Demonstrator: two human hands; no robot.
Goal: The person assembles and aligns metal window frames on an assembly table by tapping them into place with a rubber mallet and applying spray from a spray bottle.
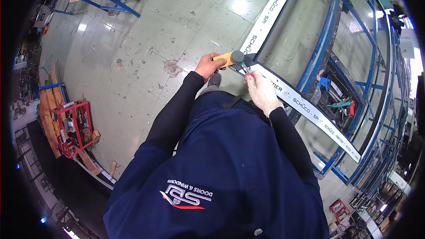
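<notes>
My bare left hand (pixel 207 67) is closed around a yellowish wooden block (pixel 225 58), which lies near the corner of a window or door frame (pixel 305 105). White film printed with lettering covers the frame's sides. My right hand (pixel 262 91), in a pale glove, grips a mallet (pixel 237 57) by its red handle. The mallet has a round green head and a metal neck. In this view its head overlaps the end of the block, beside the dark corner piece (pixel 250 59) of the frame.
Blue metal stands (pixel 325 46) are under and behind the frame. A black tray of tools (pixel 336 93) holds a blue-topped spray bottle (pixel 322 84). To the left are a red metal rack (pixel 73 128) and wooden boards (pixel 48 110). Another blue stand (pixel 113 3) is at upper left.
</notes>
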